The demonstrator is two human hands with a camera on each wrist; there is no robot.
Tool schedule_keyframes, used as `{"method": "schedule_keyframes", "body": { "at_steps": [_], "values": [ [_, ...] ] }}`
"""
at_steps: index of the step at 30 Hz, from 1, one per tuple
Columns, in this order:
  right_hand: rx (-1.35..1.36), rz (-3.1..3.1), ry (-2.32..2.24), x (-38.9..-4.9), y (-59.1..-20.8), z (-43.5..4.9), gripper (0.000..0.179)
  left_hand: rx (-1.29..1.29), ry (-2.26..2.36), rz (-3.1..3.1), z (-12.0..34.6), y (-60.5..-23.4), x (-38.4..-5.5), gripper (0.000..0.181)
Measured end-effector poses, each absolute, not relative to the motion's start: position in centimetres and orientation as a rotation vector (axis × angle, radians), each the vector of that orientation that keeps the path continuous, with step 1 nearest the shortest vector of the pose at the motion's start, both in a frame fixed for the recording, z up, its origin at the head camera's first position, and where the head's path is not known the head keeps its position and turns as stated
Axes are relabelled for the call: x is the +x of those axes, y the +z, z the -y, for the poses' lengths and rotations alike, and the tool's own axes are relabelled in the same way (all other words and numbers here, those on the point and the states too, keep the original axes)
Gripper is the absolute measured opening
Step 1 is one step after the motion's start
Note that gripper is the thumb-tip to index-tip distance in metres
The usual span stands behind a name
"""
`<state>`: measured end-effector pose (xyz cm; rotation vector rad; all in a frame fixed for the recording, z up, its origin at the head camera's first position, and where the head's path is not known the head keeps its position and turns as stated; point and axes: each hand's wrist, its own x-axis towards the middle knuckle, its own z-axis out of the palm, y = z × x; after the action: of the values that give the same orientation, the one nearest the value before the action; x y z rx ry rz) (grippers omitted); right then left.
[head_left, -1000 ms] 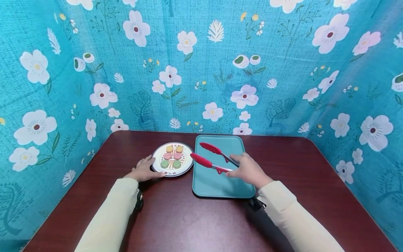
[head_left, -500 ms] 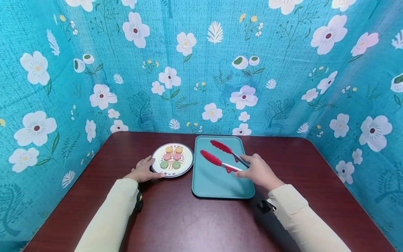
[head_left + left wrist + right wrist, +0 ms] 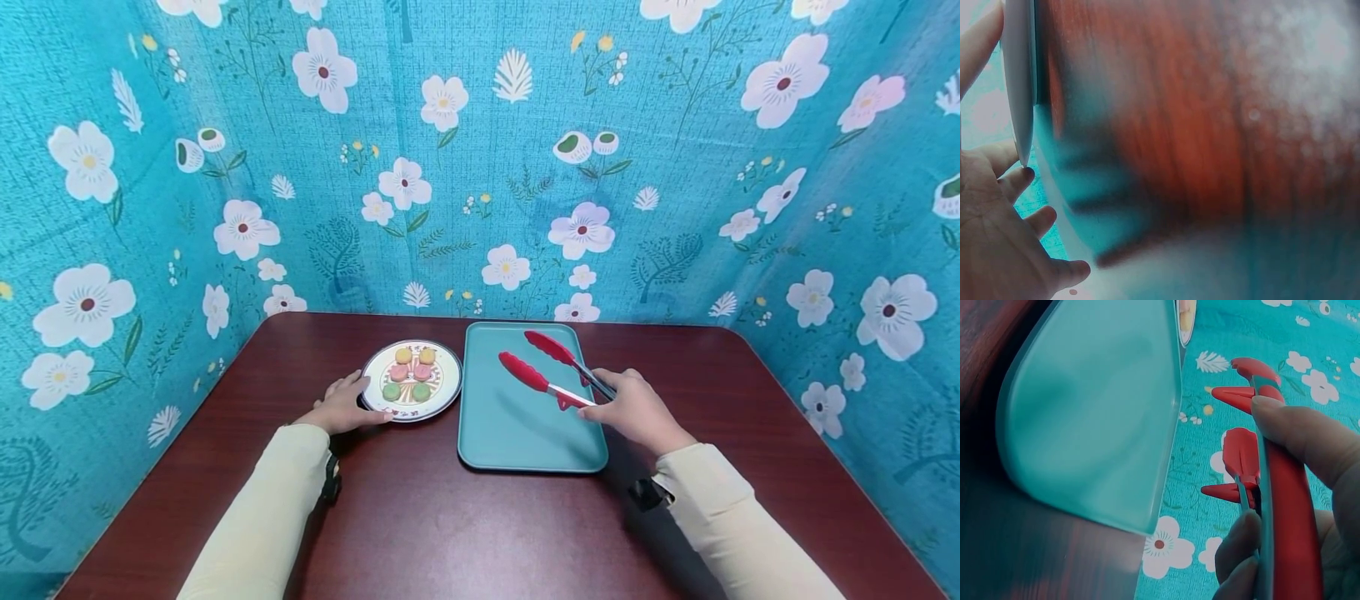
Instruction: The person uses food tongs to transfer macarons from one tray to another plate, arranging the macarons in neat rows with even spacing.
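Observation:
My left hand [image 3: 341, 406] holds the rim of a round white plate [image 3: 450, 379] at its near left side, thumb along the front edge and fingers at the left. Several macarons lie on the plate in pairs: yellow [image 3: 403, 356], pink [image 3: 399, 372] and green [image 3: 392, 391]. In the left wrist view the plate [image 3: 1017, 81] appears edge-on between thumb and fingers. My right hand [image 3: 637, 408] grips red-tipped metal tongs [image 3: 528, 371] above a teal tray [image 3: 495, 433]. The tongs' tips are spread with nothing between them. In the right wrist view, thumb and fingers wrap the red handle [image 3: 1294, 519].
Plate and tray stand side by side, almost touching, on a dark reddish-brown table [image 3: 420, 525]. A blue flowered cloth [image 3: 465, 208] hangs behind the table and along both sides.
My right hand has moved right with the tongs, from over the tray's left edge to nearer its right side. The left hand, plate and macarons stay as they were.

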<state>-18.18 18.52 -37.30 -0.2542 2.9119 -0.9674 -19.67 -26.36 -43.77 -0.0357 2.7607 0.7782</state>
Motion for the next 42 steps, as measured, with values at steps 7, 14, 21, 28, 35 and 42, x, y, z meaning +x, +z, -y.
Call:
{"method": "schedule_keyframes", "body": {
  "at_steps": [7,14,21,28,35,42],
  "values": [
    [-0.220,-2.907,-1.001,-18.3,-37.5,-19.7,0.083,-0.041,0.778,-2.759,26.3,-43.7,-19.7,0.107],
    [-0.155,-2.900,-1.012,-18.7,-38.2,-21.0,0.084,-0.058,0.759,-2.756,26.2,-43.6,-19.7,0.107],
    [-0.124,-2.907,-1.004,-18.9,-38.7,-21.8,0.084,-0.057,0.762,-2.757,26.3,-43.7,-19.8,0.107],
    [-0.095,-2.904,-1.019,-19.1,-39.1,-22.5,0.087,-0.047,0.774,-2.763,26.3,-43.9,-19.7,0.107],
    [-0.093,-2.931,-1.000,-19.3,-39.5,-23.4,0.084,-0.046,0.777,-2.760,26.3,-43.9,-19.7,0.106],
    [-0.064,-2.976,-0.952,-19.5,-39.6,-24.1,0.084,-0.039,0.781,-2.755,26.3,-43.7,-19.6,0.106]
  ]
}}
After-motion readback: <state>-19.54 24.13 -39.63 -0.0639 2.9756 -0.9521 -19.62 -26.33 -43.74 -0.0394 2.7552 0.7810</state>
